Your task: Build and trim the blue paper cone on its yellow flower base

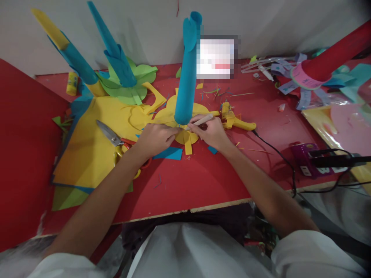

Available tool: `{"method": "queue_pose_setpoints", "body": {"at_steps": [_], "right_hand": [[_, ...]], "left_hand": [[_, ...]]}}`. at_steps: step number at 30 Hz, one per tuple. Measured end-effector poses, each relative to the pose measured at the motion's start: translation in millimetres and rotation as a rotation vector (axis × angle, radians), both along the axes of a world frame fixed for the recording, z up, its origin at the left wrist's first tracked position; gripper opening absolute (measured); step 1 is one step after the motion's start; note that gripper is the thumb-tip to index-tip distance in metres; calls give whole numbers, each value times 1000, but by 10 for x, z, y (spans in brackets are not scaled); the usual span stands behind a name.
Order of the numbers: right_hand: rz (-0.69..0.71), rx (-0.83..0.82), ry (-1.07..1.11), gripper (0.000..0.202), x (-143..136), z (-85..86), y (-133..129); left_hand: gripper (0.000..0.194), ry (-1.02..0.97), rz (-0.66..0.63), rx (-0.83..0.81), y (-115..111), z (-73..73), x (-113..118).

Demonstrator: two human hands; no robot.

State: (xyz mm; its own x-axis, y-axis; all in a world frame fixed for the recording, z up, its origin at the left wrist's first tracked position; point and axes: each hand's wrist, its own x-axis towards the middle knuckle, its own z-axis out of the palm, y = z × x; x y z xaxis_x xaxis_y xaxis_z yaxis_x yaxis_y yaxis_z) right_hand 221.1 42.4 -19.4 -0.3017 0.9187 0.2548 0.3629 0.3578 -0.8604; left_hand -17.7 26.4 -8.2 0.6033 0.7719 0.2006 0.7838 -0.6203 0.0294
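Note:
A blue paper tube [185, 85] stands upright on a yellow paper flower [166, 112] with strips under it. At the tube's foot, my right hand [213, 131] is closed round a whitish pen-like stick [204, 120], its fingertips close to the paper. My left hand [159, 138] lies on the flower's left side with fingers curled and the tips at the tube's foot; what they pinch, if anything, is hidden. Scissors [111, 135] with red and yellow handles lie by my left forearm, partly covered by it. Blue paper scraps [168, 153] lie below my hands.
A yellow glue gun [239, 123] with a black cord lies right of the flower, near a purple power box [304, 158]. Yellow sheets [81, 146] are stacked at left. Behind them stand a finished-looking blue tube on a green flower [124, 73] and a glue stick [72, 83].

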Motion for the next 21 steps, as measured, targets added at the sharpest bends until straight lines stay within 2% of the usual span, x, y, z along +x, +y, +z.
{"method": "queue_pose_setpoints", "body": {"at_steps": [7, 13, 21], "right_hand": [[-47, 15, -20, 21, -12, -4, 13], [-63, 0, 45, 21, 9, -37, 4], [59, -75, 26, 26, -14, 23, -36]], "left_hand": [[41, -14, -4, -6, 2, -1, 3], [39, -38, -7, 60, 3, -2, -16], [37, -67, -214, 75, 6, -19, -51]]}}
